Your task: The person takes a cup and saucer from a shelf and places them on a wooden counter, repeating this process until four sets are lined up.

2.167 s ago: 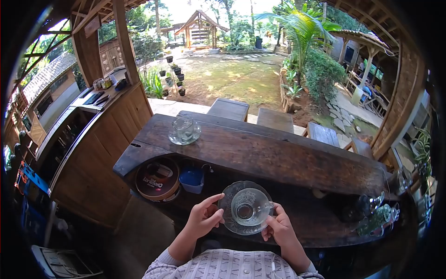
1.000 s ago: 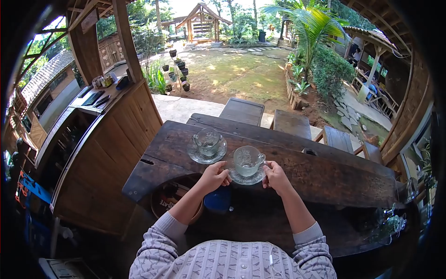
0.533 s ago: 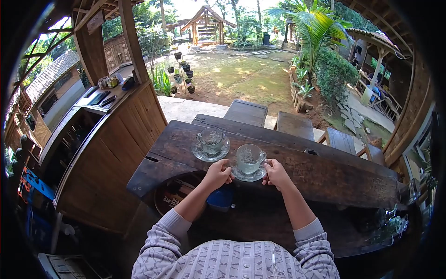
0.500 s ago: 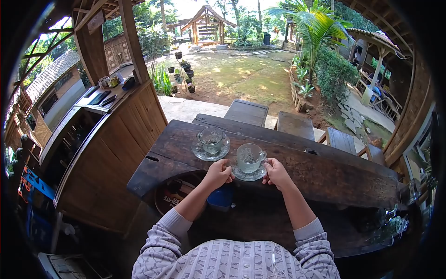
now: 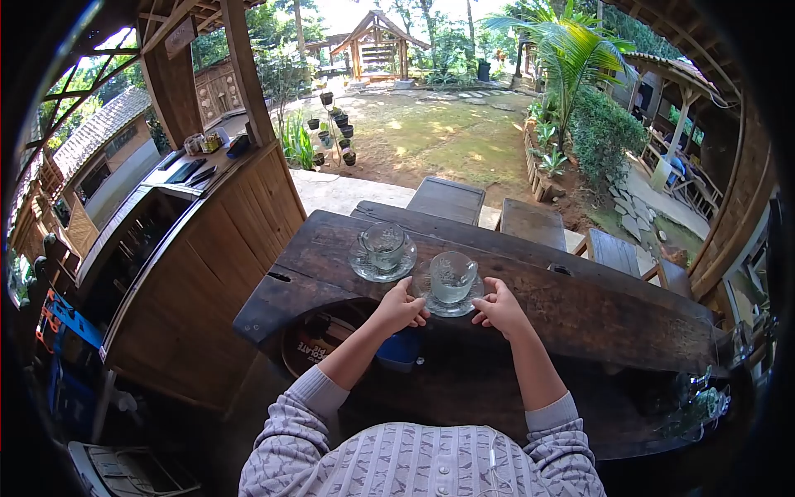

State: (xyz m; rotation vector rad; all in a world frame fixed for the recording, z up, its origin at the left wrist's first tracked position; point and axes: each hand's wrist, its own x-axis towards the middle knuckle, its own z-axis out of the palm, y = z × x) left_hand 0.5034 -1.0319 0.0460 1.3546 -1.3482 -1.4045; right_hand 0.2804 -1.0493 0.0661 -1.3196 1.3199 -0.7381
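A clear glass cup (image 5: 453, 277) stands upright on a glass saucer (image 5: 452, 308) near the front edge of the dark wooden table (image 5: 571, 311). My left hand (image 5: 402, 309) grips the saucer's left rim between thumb and fingers. On the right rim, my right hand (image 5: 500, 307) has its thumb and fingers closed on the same saucer. A second clear cup (image 5: 383, 246) rests on its own saucer (image 5: 364, 268), just behind and left of my left hand.
Below the table edge are a round tin (image 5: 313, 341) and a blue container (image 5: 399, 351). More glassware (image 5: 708, 403) stands at the far right. A wooden counter (image 5: 207, 273) is on the left; stools (image 5: 447, 200) line the table's far side.
The view has shifted slightly. The held cup's handle, earlier pointing right, is no longer clearly visible there. Both hands still hold the saucer's rim.
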